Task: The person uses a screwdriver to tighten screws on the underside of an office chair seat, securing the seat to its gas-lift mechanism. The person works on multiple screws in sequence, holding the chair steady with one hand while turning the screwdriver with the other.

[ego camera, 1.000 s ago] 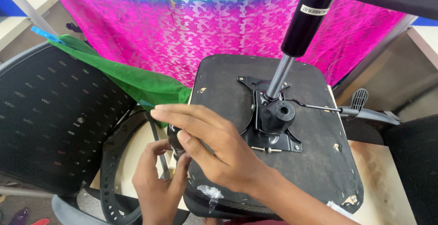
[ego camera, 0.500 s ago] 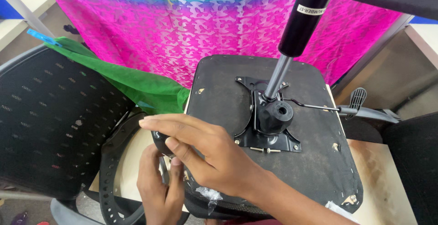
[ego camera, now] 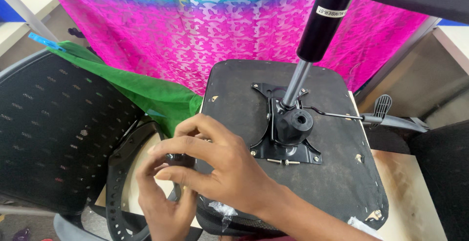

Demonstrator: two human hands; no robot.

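An office chair seat (ego camera: 337,172) lies upside down, its black underside up. A black metal mechanism plate (ego camera: 288,133) is bolted to it, with a gas lift cylinder (ego camera: 312,45) rising from it. My right hand (ego camera: 215,163) rests over the seat's left edge, fingers curled around a small black part (ego camera: 178,160). My left hand (ego camera: 163,204) comes up from below and meets the right hand at that same part. What exactly sits between the fingers is hidden.
A black mesh chair back (ego camera: 53,128) stands at left, with a black curved armrest frame (ego camera: 119,172) beside it. Green cloth (ego camera: 141,94) and pink-and-blue patterned cloth (ego camera: 195,31) hang behind. A lever with a paddle handle (ego camera: 383,114) sticks out right. A wooden surface (ego camera: 410,192) lies under the seat.
My right hand has shifted left and down along the seat's edge. My left hand has risen to meet it, and both now close around the small black part.
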